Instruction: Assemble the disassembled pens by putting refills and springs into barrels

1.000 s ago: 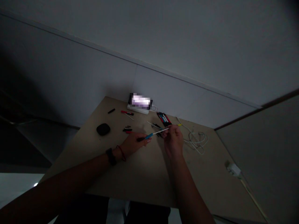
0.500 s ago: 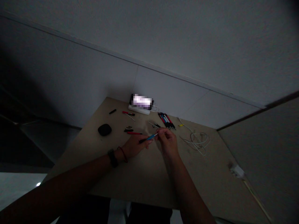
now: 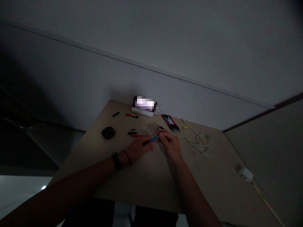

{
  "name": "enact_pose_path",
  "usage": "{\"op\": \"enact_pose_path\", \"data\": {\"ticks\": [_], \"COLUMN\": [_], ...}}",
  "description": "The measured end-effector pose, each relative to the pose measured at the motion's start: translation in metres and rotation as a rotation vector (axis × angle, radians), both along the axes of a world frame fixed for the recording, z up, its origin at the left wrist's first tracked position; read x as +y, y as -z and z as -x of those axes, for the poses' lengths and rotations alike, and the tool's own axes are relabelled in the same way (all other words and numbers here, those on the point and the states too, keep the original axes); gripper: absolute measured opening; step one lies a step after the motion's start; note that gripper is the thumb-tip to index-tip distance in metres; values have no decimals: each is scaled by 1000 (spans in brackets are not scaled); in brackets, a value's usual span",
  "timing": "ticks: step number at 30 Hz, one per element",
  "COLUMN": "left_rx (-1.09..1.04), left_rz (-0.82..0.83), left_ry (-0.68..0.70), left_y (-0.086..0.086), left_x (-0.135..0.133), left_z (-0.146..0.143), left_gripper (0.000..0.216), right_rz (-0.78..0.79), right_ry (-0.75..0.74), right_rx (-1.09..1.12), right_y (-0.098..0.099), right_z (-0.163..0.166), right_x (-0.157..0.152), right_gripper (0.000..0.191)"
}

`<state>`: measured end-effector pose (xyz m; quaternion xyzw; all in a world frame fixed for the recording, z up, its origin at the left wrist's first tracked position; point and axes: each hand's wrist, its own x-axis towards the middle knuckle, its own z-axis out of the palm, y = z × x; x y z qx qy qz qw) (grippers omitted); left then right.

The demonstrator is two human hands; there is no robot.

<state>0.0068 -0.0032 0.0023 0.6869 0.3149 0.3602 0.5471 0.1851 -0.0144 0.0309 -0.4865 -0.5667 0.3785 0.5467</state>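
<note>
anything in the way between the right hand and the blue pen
Nothing visible does. The left hand grips the blue pen, the right hand pinches its far end, and the loose pen parts lie beyond them.

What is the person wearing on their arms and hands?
No gloves or sleeves show. By the left hand, the wrist wears a dark watch and a thin red bracelet. The right hand and its wrist wear nothing.

Blue pen: glossy plastic. Table: matt smooth wood. Cable: white plastic.
</note>
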Motion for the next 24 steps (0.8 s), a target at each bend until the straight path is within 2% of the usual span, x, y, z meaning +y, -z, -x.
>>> {"op": "enact_pose_path", "data": {"ticks": [8, 11, 17, 22, 24], "left_rx": [-30, 41, 201, 438, 558], "left_rz": [10, -38, -296, -402, -406], "left_ry": [-3, -36, -239, -511, -537], "left_y": [-6, -6, -17, -23, -21], "left_x": [0, -1, 3, 35, 48], "left_z": [0, 1, 12, 37, 49], "left_gripper": [33, 32, 27, 6, 7], "right_rz": [120, 176, 152, 143, 140], "right_ry": [-79, -89, -73, 80, 148], "right_rx": [0, -17, -3, 112, 151], "right_y": [4, 5, 2, 7, 13], "right_z": [5, 7, 10, 6, 3], "right_x": [-1, -1, 0, 6, 9], "right_gripper": [36, 37, 40, 42, 45]}}
